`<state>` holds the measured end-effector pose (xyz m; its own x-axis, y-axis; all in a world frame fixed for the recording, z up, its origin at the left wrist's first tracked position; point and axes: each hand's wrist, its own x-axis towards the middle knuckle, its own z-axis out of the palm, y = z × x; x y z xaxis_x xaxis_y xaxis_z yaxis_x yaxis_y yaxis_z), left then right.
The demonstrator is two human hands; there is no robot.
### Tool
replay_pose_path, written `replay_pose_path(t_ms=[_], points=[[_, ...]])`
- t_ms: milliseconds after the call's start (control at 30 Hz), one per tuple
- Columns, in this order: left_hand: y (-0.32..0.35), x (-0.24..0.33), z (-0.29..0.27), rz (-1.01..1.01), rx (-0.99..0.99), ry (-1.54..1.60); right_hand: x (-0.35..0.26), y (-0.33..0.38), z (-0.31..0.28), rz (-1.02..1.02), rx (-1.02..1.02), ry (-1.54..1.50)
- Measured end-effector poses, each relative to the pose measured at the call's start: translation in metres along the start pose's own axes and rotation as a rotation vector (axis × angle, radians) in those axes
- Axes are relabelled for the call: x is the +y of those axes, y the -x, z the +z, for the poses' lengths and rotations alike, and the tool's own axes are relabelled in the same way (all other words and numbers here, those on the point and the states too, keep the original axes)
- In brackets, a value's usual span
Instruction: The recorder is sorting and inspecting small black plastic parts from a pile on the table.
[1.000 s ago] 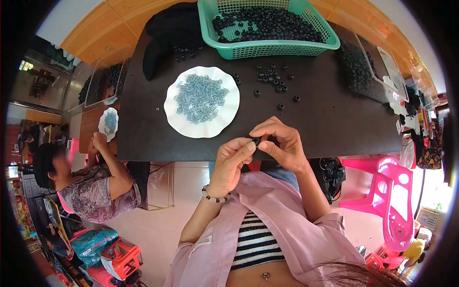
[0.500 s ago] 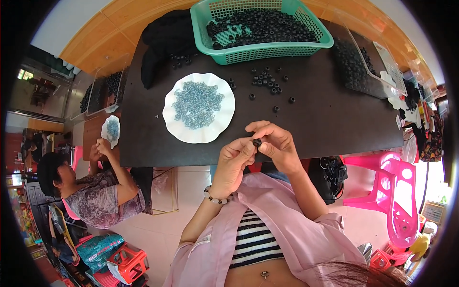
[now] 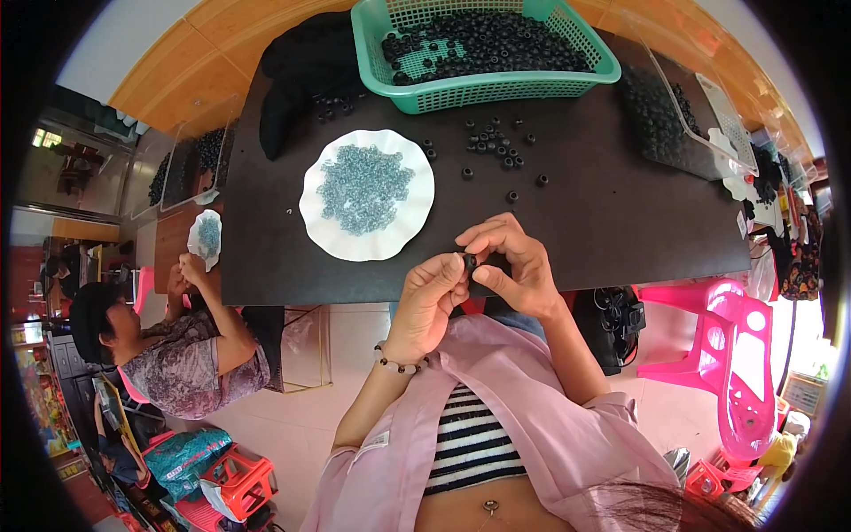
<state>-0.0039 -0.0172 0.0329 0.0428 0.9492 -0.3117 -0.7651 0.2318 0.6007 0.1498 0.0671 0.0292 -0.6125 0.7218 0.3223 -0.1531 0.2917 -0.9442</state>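
Head view: left hand (image 3: 432, 297) and right hand (image 3: 512, 263) together pinch a small round black plastic bead (image 3: 470, 262) over the dark table's (image 3: 612, 222) near edge

A white sign (image 3: 803, 392) with dark print stands at the right edge.
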Motion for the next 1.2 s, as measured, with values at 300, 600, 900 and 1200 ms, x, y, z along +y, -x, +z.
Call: replay_pose_path(t_ms=[300,600,900,1200], points=[[0.005,-0.005,-0.009,-0.02,0.001,-0.017,-0.006,-0.004,0.002,-0.082,0.008,0.17],[0.007,-0.004,-0.006,-0.027,-0.001,0.064,-0.003,-0.004,0.002,-0.041,0.019,0.061],[0.014,-0.01,-0.019,0.014,-0.051,0.034,-0.02,-0.01,0.01,-0.092,-0.091,0.275],[0.021,0.017,-0.044,0.259,0.01,0.043,-0.029,-0.088,0.017,0.043,-0.218,0.449]])
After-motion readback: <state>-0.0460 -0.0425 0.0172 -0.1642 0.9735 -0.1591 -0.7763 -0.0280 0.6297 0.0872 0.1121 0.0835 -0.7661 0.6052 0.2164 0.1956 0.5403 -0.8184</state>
